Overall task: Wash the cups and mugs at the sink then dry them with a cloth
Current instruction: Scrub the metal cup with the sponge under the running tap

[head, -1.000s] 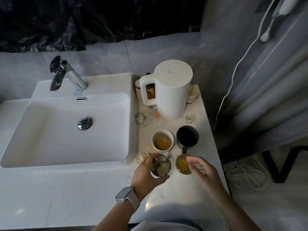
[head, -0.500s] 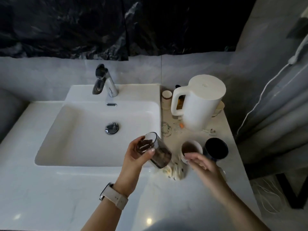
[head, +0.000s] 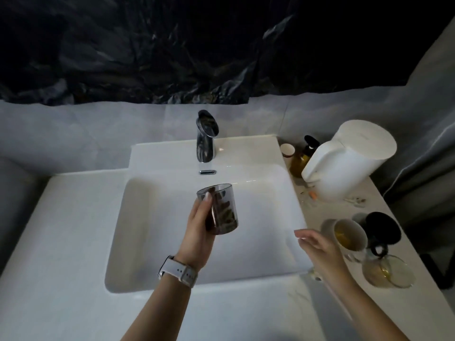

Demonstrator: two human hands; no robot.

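Over one sink (head: 172, 242), left hand (head: 199, 232) grips one glass (head: 221, 212); right hand (head: 317, 247) relaxed beside three cups (head: 349, 233)

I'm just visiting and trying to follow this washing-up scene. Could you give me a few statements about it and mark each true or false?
1. The left hand holds a smoky grey glass tumbler over the white rectangular sink. True.
2. Water streams from the chrome tap. False: no water shows.
3. The right hand grips a mug. False: it is open, holding nothing.
4. A white ceramic cup with yellowish liquid stands on the counter right of the sink. True.
5. The white electric kettle sits in the sink. False: it stands on the counter.
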